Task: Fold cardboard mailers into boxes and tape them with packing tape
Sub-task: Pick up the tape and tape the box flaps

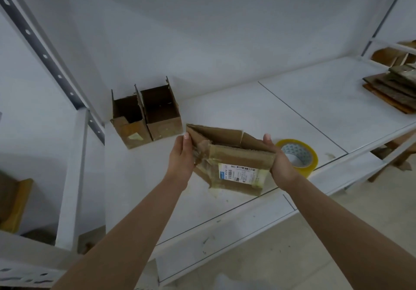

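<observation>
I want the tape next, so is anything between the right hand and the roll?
Nothing visible. The tape roll lies on the shelf right behind the right hand, which partly hides it. That hand and the left hand both grip the mailer, so one must let go first.

The mailer (234, 161) is worn brown cardboard, matt, with crinkly glossy old tape and a white paper label (240, 173). The tape roll (299, 154) looks like shiny yellowish clear plastic. The two open boxes (146, 114) are the same dull, scuffed cardboard. The shelf (258, 109) is smooth white-painted board, with perforated grey metal uprights (45, 55).
</observation>
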A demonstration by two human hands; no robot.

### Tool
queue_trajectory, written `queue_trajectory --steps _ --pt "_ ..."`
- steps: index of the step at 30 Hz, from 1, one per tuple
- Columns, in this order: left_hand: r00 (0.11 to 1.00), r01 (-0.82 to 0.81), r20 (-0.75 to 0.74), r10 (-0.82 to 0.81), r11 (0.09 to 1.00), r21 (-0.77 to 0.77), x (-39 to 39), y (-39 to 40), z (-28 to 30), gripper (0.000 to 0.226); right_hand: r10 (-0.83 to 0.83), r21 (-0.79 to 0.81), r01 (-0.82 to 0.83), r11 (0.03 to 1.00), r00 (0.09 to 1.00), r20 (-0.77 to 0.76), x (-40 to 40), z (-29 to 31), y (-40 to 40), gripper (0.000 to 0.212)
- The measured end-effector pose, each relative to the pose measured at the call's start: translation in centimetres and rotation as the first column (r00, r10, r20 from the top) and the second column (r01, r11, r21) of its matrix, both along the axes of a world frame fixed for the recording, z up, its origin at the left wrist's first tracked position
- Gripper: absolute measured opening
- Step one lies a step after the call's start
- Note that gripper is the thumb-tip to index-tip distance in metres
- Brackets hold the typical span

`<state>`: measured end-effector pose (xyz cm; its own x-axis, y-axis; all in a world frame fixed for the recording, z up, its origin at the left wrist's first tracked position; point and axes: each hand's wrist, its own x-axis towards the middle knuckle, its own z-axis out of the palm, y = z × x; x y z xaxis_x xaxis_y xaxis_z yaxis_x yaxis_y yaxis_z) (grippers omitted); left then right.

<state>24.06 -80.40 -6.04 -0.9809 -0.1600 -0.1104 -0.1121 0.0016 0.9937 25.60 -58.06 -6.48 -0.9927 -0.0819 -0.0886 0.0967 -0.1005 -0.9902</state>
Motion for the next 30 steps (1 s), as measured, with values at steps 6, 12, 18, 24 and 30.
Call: queue_trajectory --steps 6,12,18,24,30 --pt "0.999 0.043 0.021 -0.044 0.998 0.042 0.2 0.8 0.2 0.028 -0.131 -0.135 0.147 0.980 0.984 0.121 0.5 -0.3 -0.9 0.060" --pt "0.969 0.234 0.047 -0.244 0.959 0.157 0.3 0.3 0.6 0.045 -0.099 -0.112 0.118 0.987 0.981 0.165 -0.2 -0.2 -1.0 0.055" --pt "0.914 0.369 0.099 -0.393 0.909 0.195 -0.4 0.0 0.5 0.064 0.072 -0.153 -0.050 0.987 0.988 0.139 -0.1 -0.3 -0.8 0.051" --pt "0.893 0.434 0.042 -0.448 0.882 0.185 -1.3 0.4 0.5 0.041 0.003 -0.112 0.007 0.994 0.996 0.092 -0.8 -0.7 -0.9 0.059" --pt "0.877 0.476 -0.037 -0.478 0.859 0.185 -1.4 0.5 0.1 0.058 -0.143 -0.096 0.132 0.987 0.983 -0.113 -0.8 -0.6 -0.8 0.031"
